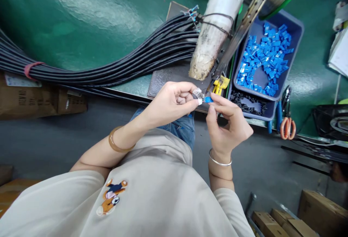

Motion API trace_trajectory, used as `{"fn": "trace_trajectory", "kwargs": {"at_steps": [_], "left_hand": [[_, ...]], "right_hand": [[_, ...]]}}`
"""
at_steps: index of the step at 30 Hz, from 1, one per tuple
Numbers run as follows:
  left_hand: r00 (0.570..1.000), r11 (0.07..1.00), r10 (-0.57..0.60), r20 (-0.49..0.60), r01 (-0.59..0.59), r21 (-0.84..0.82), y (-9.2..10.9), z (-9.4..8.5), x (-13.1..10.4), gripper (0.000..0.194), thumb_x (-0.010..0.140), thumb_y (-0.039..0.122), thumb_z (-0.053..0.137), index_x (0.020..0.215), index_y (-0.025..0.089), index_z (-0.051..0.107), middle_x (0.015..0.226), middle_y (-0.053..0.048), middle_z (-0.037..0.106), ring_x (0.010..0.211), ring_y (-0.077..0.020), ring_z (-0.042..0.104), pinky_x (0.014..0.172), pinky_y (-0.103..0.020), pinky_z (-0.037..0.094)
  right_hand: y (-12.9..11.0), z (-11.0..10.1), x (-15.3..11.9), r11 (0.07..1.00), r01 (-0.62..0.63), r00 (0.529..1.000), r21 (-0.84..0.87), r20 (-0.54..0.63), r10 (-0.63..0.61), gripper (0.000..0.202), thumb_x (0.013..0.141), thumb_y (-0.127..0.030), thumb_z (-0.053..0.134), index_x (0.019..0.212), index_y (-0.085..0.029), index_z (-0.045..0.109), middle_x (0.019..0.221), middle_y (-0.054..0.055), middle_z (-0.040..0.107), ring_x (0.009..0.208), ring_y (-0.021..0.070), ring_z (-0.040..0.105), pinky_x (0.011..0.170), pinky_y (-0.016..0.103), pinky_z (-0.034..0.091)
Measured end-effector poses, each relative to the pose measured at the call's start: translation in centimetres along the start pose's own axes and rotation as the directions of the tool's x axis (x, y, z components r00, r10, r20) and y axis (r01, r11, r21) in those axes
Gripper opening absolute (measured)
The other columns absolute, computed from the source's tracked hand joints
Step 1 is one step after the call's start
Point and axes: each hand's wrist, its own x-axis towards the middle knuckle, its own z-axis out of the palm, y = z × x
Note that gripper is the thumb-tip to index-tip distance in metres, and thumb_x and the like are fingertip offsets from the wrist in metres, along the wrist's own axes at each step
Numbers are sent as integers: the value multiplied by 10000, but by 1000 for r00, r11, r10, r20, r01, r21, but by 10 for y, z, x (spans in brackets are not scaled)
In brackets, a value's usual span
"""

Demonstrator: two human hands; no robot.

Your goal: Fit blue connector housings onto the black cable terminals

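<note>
My left hand (176,101) is closed in a pinch, with whitish wrapping on the thumb and a fingertip. Thin wire ends (203,99) come out of that pinch and meet a small blue connector (208,99). The thumb and fingers of my right hand (228,121) close on the connector from the other side. Whether the wires sit fully inside it is too small to tell. Just beyond the fingertips lies a yellow tool (217,87). A bundle of black cables (122,71) with stripped ends stretches across the bench to the left.
A grey-blue bin (297,30) of blue connectors overlaps a lower bin (268,115) of small black parts. Orange-handled scissors (287,128) hang at the bench edge. A wrapped post (214,23) and a metal bar (244,26) overhang the work area. Cartons (27,97) stand below left.
</note>
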Motion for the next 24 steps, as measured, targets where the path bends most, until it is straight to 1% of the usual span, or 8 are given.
{"fn": "trace_trajectory", "kwargs": {"at_steps": [3,6,10,13,16,18,21,24], "left_hand": [[997,1000,-22,68,20,22,1,-4,-2,59,797,127,611,746,122,640,560,14,600,418,-39,457,395,-159,351],[995,996,62,79,-68,66,0,-4,-5,67,795,133,632,734,124,659,579,7,621,444,-47,489,423,-166,385],[987,977,157,42,-162,137,-4,-1,-7,47,800,153,655,759,137,669,576,19,592,489,-59,493,462,-181,397],[984,977,174,35,-177,122,-4,0,-10,58,821,164,641,780,136,671,626,5,629,509,-59,502,483,-184,413],[985,981,172,24,-173,88,-4,0,-12,59,823,182,651,812,131,678,652,-8,648,530,-64,523,490,-184,421],[988,985,155,7,-155,72,-3,0,-14,77,821,205,664,822,131,684,624,-4,630,519,-68,518,471,-187,406],[992,992,122,-33,-120,38,-4,1,-13,93,824,221,665,797,134,683,567,13,577,479,-60,475,435,-188,366],[994,995,98,-55,-98,2,-4,2,-10,105,823,204,652,747,133,666,548,18,555,467,-52,451,426,-183,338]], "right_hand": [[-1,-7,2,997,-78,997,26,21,77,101,856,-138,646,924,-210,661,966,6,747,883,143,728,738,267,607],[-6,-10,2,992,17,1000,-127,-12,-19,175,832,-140,692,966,-251,707,841,-29,710,755,102,687,676,224,562],[-13,-5,-2,972,71,996,-223,61,-59,129,850,-171,681,954,-248,673,772,-46,699,636,74,657,614,198,524],[-17,-1,-6,992,-101,988,-74,112,109,24,893,-210,625,913,-218,616,742,-52,696,600,74,673,591,184,543],[-18,-1,-8,928,-330,935,172,197,295,38,914,-239,592,892,-207,594,686,-62,667,530,79,656,508,182,539],[-17,-3,-7,921,-313,950,233,65,306,32,888,-233,626,871,-206,623,642,-68,635,462,73,606,433,180,490],[-13,-3,-4,958,-83,929,275,-326,174,92,855,-237,652,944,-220,667,588,-81,560,363,45,482,325,175,349],[-9,-1,-2,963,10,892,269,-438,113,221,889,-180,589,1102,-238,611,681,-67,640,442,71,597,317,165,368]]}}
